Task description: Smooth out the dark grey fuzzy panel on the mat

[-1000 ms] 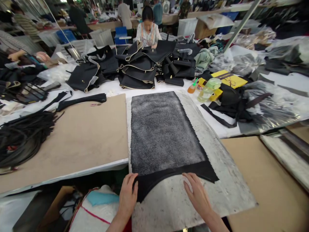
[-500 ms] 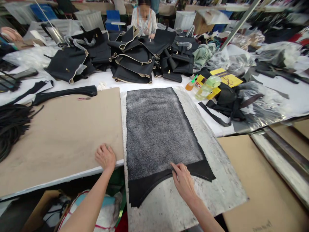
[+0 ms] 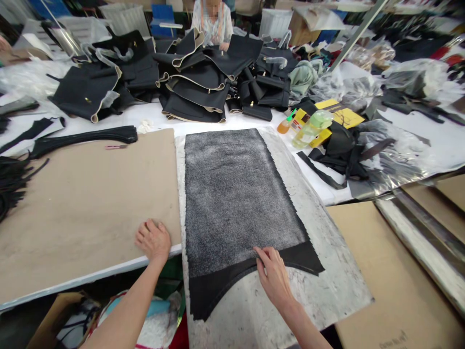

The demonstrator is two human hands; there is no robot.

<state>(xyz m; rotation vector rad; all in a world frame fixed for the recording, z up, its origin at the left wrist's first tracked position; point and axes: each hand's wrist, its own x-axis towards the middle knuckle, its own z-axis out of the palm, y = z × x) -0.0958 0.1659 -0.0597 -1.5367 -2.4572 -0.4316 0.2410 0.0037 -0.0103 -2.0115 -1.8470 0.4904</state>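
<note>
A black leather panel (image 3: pixel 240 194) lies flat, its speckled grey face up, with a plain black strip and a curved cut-out at the near end. My right hand (image 3: pixel 273 276) is at that curved edge, fingers bent and thumb and index finger closed on the margin; the fingertips' underside is hidden. Beneath the panel is a stained pale board (image 3: pixel 319 242). To the left, my left hand (image 3: pixel 154 238) rests palm down near the front edge of a brown board (image 3: pixel 90 198), fingers slightly bent and apart, holding nothing.
Black bag pieces (image 3: pixel 196 92) are heaped at the back, where a person (image 3: pixel 212 24) sits. A green-capped bottle (image 3: pixel 285 124) and a clear bottle (image 3: pixel 308 131) stand beyond the panel. Black strips (image 3: pixel 87 138) and small pink-handled snips (image 3: pixel 115 147) lie left. Cardboard (image 3: pixel 385 261) is at right.
The view has shifted slightly, so the boards and panel appear a little further left. Both hands keep nearly the same places, the right at the panel's curved edge and the left on the brown board.
</note>
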